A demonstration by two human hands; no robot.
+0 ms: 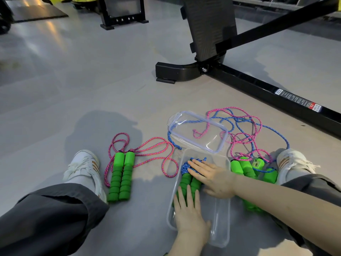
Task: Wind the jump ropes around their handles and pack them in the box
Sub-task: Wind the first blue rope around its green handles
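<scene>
Both hands lie flat with straight fingers, gripping nothing: left hand (188, 215) presses the green handles (185, 180) of a wound blue rope (185, 168), right hand (212, 179) rests on its coils. That bundle lies in the clear box (221, 222), along its left wall, on the floor (92, 89) between the person's legs. Just beyond the box, the lid (184, 130) lies over loose rope. Left of the box lies an unwound pink rope (155, 144), its handle pair (121, 179) side by side. Right of the box, a handle heap (241, 166) sits below a pink and blue tangle (245, 122).
</scene>
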